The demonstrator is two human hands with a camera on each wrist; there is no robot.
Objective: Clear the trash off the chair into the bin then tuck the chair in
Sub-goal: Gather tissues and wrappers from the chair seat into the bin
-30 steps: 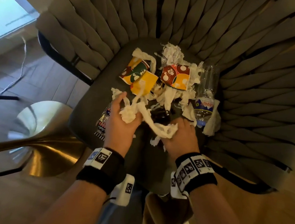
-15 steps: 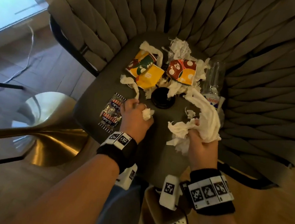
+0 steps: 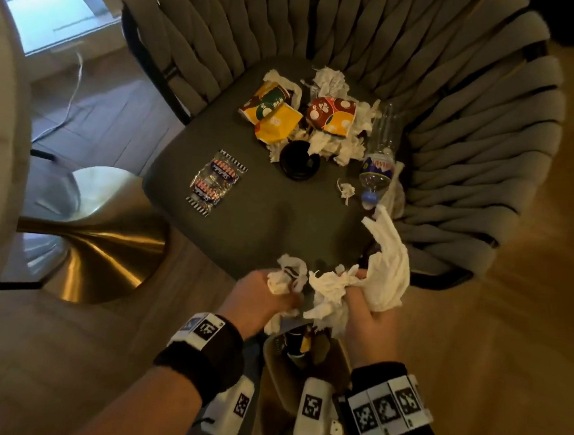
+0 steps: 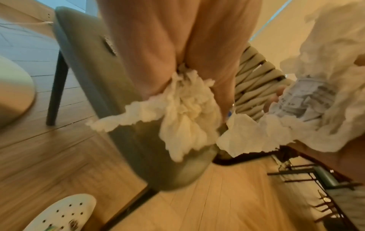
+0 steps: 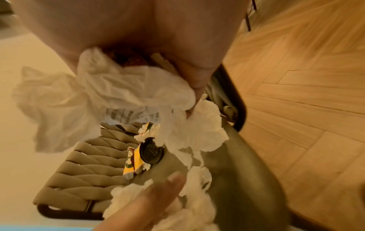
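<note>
Littering grey chair seat (image 3: 264, 222): tissues (image 3: 329, 141), herringbone floor (image 3: 511, 320) below.

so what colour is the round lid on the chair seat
Black. The round lid shows best in the head view, lying on the grey chair seat.

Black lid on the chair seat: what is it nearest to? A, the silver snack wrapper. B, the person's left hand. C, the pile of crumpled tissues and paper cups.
C: the black lid touches the tissue pile, apart from wrapper and hands.
</note>
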